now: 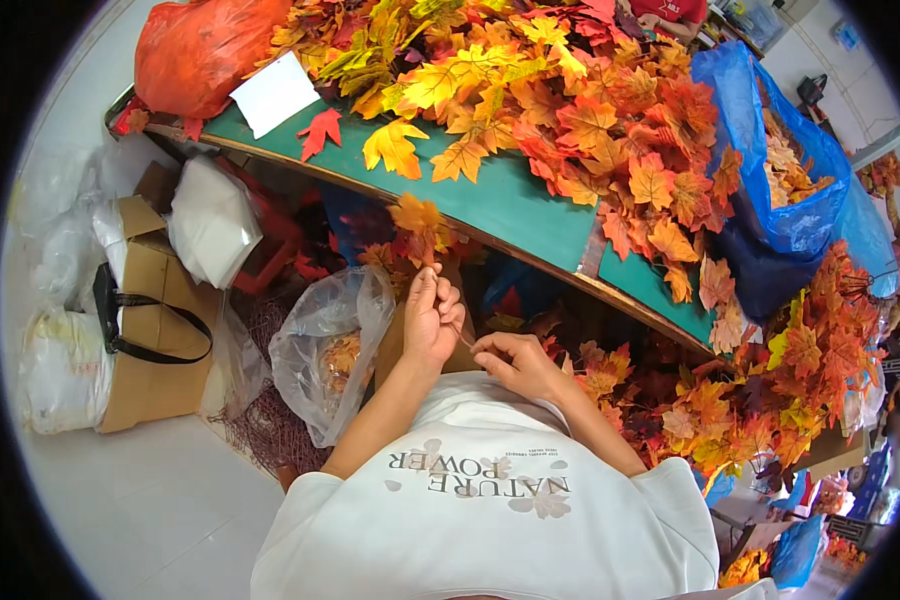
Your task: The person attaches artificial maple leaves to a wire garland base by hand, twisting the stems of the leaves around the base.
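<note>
My left hand (433,320) is raised in front of the table edge, its fingers pinched on the stem of an artificial maple leaf (416,217). The yellow-orange leaf points up and away from me. Lower and to the right, my right hand (515,362) has its thumb and fingers pressed together. A thin brownish strand, like a stem or wire, shows between the two hands and reaches the right fingertips. Single yellow leaves (394,147) and a red leaf (320,133) lie flat on the green tabletop (540,222) beyond my hands.
Artificial autumn leaves (580,120) are heaped on the table. A red bag (205,55) and white card (274,94) are at far left, a blue bag (785,170) at right. Below stand a clear bag (320,350), a cardboard box (165,340) and brown twiggy stems (260,425). Another person (670,12) sits opposite.
</note>
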A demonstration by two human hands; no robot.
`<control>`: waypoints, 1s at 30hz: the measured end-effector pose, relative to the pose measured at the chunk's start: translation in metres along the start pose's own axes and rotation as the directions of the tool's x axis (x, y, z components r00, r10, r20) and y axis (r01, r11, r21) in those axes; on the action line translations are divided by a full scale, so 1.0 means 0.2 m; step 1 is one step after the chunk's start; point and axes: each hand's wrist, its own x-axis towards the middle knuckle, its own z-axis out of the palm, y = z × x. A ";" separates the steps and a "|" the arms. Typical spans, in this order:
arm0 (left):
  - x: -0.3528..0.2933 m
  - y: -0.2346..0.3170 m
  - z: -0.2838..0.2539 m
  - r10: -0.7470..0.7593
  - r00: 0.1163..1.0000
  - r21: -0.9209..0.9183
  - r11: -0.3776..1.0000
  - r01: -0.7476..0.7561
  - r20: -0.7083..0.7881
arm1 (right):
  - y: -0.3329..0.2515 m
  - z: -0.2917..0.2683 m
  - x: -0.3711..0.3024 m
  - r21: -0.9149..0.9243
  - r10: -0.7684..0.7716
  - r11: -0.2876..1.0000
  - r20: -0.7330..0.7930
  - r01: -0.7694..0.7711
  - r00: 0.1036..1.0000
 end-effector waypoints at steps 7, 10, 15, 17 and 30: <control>-0.04 0.01 -0.11 -0.170 0.980 0.055 0.985 0.165 0.101 | -0.23 -0.25 0.25 -0.321 -0.403 0.886 -0.174 0.335 0.899; -0.09 -0.01 -0.15 -0.245 0.955 0.053 0.969 0.239 0.169 | -0.38 -0.41 0.50 -0.491 -0.586 0.767 -0.272 0.413 0.764; -0.14 0.00 -0.16 -0.312 0.934 0.061 0.950 0.306 0.177 | -0.46 -0.58 0.91 -0.752 -0.743 0.545 -0.228 0.371 0.629; -0.15 0.00 -0.19 -0.320 0.935 0.082 0.947 0.311 0.154 | -0.45 -0.61 0.97 -0.866 -0.599 0.428 -0.055 0.261 0.799; -0.17 -0.01 -0.27 -0.398 0.914 0.185 0.906 0.380 0.073 | -0.48 -0.86 1.29 -0.993 -0.750 -0.115 0.111 0.036 0.652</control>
